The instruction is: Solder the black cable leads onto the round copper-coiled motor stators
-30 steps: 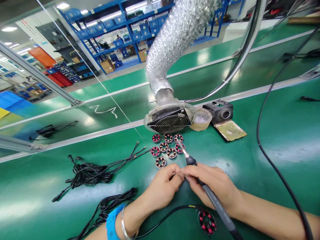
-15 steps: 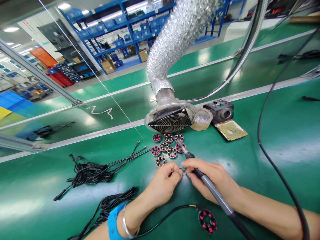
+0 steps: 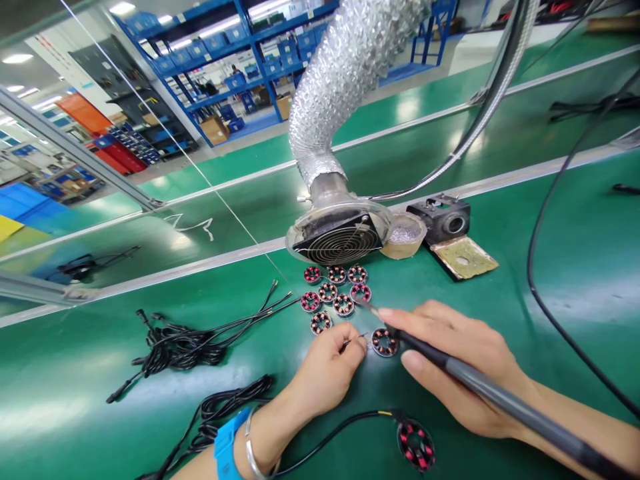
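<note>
My right hand (image 3: pixel 457 363) grips a black soldering iron (image 3: pixel 480 387), its tip pointing left toward a cluster of several small copper-wound coil rings (image 3: pixel 334 293). One coil ring (image 3: pixel 385 342) lies on the green mat just under the iron's shaft. My left hand (image 3: pixel 327 373) pinches the end of a thin black wire (image 3: pixel 353 342) close to that ring. A larger red-and-black coil ring (image 3: pixel 415 445) with a black cable attached lies near my right forearm.
A fume extractor fan (image 3: pixel 339 237) on a silver flexible duct (image 3: pixel 345 87) stands behind the rings. A soldering iron stand with a yellowed sponge (image 3: pixel 463 257) and a tin of wire wool (image 3: pixel 404 235) are right of it. Black cable bundles (image 3: pixel 180 343) lie left.
My right hand has swung the iron lower and flatter, moving rightward. A coil ring now lies uncovered on the mat between my hands. My left hand stays put with the wire end.
</note>
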### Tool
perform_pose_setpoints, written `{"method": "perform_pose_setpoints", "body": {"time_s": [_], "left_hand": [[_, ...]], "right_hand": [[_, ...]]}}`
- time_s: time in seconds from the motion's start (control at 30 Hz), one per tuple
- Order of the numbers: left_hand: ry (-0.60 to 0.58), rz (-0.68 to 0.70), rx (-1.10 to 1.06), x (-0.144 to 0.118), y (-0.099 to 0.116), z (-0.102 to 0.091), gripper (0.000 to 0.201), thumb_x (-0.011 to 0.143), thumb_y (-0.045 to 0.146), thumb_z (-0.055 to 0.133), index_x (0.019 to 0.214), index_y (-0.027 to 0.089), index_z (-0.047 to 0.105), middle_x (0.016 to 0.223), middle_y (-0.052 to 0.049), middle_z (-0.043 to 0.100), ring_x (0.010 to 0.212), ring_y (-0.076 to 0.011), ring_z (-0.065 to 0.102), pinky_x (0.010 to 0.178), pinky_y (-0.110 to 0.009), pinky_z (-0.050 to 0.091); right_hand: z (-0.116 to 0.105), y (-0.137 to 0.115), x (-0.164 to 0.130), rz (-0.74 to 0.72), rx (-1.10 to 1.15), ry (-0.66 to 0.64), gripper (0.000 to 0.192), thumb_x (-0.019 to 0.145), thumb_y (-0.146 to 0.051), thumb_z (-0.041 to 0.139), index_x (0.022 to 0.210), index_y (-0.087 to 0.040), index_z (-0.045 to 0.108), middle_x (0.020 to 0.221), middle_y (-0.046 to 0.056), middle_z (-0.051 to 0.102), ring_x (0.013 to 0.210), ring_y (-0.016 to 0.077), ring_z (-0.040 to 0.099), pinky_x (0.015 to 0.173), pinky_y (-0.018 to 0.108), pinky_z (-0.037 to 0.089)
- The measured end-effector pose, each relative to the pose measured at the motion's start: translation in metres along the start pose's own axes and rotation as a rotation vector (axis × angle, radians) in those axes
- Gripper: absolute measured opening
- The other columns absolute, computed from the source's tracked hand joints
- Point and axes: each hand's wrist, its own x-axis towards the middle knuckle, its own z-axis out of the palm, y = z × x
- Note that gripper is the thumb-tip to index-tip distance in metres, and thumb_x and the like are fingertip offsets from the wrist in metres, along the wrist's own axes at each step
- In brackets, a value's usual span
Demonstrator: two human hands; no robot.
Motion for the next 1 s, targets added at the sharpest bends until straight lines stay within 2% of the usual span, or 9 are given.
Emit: {"method": "perform_pose_setpoints", "body": {"time_s": [0.13,0.27,0.63,1.0], "left_hand": [[0.002,-0.031,0.008,0.0002,-0.0014,0.0011,0.027,0.088,0.038,0.046,0.068,0.020,0.043,0.056,0.008,0.032,0.052,-0.0093,0.026,0.049,-0.023,0.022],[-0.003,-0.057,0.007,-0.0001,-0.0020,0.0015,0.027,0.088,0.039,0.046,0.068,0.020,0.043,0.053,0.009,0.029,0.050,-0.0089,0.024,0.048,-0.023,0.020],[-0.005,-0.027,0.043,-0.0009,-0.0001,0.0013,0.027,0.088,0.038,0.046,0.069,0.019,0.045,0.060,0.006,0.034,0.057,-0.0103,0.028,0.052,-0.023,0.025],[-0.015,-0.022,0.052,-0.0004,0.0017,0.0001,0.030,0.089,0.041,0.046,0.069,0.019,0.044,0.060,0.007,0.032,0.057,-0.0106,0.027,0.052,-0.024,0.024]], "right_hand": [[-0.0115,-0.0087,-0.0037,0.032,0.045,0.010,0.027,0.085,-0.015,0.051,0.108,-0.019,0.065,0.063,0.000,0.053,0.052,0.0141,0.051,0.051,0.030,0.041],[-0.0124,-0.0116,-0.0051,0.068,0.063,0.018,0.019,0.082,-0.015,0.049,0.095,-0.020,0.062,0.061,-0.002,0.052,0.051,0.0134,0.049,0.054,0.030,0.036],[-0.0094,-0.0107,-0.0040,0.086,0.115,-0.004,0.017,0.083,-0.016,0.049,0.091,-0.019,0.063,0.060,-0.002,0.049,0.049,0.0124,0.043,0.050,0.029,0.029],[-0.0094,-0.0118,-0.0060,0.074,0.085,0.028,0.018,0.081,-0.016,0.049,0.092,-0.020,0.063,0.060,-0.001,0.052,0.050,0.0131,0.045,0.052,0.029,0.031]]}}
